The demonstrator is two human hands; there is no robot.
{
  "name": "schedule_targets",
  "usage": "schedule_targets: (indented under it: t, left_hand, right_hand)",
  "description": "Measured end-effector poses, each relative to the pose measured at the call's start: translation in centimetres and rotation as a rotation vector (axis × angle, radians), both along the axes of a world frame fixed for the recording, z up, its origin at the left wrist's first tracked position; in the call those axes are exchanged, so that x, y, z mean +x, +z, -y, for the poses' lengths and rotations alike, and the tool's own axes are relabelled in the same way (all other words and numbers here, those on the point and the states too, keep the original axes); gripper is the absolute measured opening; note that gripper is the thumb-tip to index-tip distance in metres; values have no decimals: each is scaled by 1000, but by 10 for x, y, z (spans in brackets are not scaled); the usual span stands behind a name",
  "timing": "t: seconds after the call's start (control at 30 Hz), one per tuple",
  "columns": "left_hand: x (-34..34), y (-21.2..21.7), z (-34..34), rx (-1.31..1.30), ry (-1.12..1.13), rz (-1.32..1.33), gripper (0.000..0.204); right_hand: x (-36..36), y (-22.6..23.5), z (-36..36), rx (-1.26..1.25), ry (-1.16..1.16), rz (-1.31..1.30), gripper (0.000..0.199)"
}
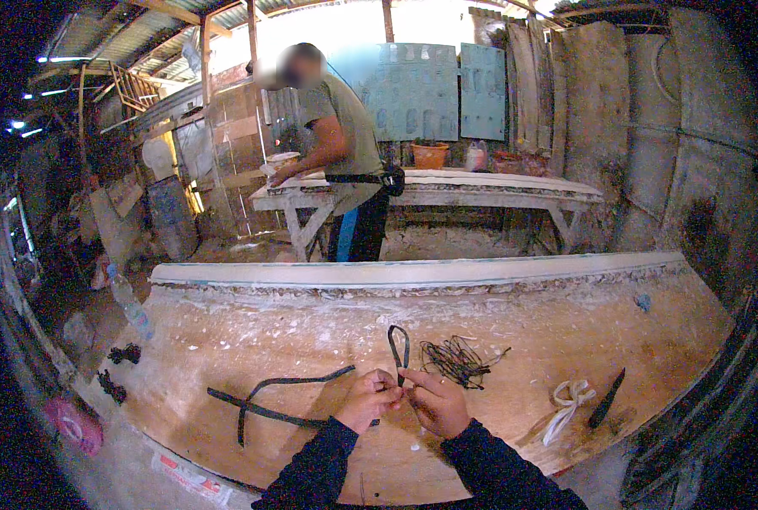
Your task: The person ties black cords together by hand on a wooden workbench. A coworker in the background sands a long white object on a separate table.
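The left forearm (307, 466), dark-sleeved to the wrist, enters from seven o'clock and angles toward one; the right forearm (506, 467), likewise sleeved, enters from five and angles toward ten. At six o'clock, below centre, the left hand (367, 403) curls its fingers in a pinch, nearly meeting the right hand (438, 403), whose forefinger extends toward ten.

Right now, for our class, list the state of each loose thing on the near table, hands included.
Black strap: bent into a loop.
Left hand: closed, pinching the strap.
Right hand: closed, pinching the strap.
Black cord: tangled.
Black strips: lying crossed.
White strip: looped over, lying loose.
Dark pointed piece: lying beside the white strip.
Black clumps: bunched up.
Plastic bottle: cannot tell whether upright.
Blue scrap: too small to tell.
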State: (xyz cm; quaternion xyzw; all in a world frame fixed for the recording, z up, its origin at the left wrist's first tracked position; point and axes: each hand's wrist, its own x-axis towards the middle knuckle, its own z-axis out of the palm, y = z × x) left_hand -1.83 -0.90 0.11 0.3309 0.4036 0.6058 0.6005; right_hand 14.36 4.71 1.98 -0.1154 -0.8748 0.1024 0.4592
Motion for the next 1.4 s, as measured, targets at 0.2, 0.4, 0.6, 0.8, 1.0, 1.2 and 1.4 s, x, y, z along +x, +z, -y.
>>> schedule_targets:
  t: [0.2, 0.4, 0.6, 0.8, 1.0, 1.2, 1.4]
  left_hand:
    - [-9, -5, -1, -16, -82, 3, 32]
    - [-8, -2, 0, -45, -48, -25, 41]
    - [1, 8, 2, 60, -29, 38, 56]
    - [4, 18, 4, 129, -19, -8, 56]
    - [11, 21, 5, 221, 80, -215, 48]
    - [14, 13, 3, 351, 143, -461, 40]
    - [21, 16, 7, 395, 334, -902, 24]
  right_hand:
    - [-1, 0, -2, -79, 143, 111, 19]
    - [0, 1, 1, -216, 183, 85, 29]
    - [-1, -2, 2, -236, 54, 21, 23]
    - [2, 1, 4, -273, 25, -22, 19]
    - [2, 2, 5, -235, -2, -58, 18]
    - [-2, -8, 3, -316, -18, -119, 8]
    - [-6, -7, 4, -1088, 344, -361, 8]
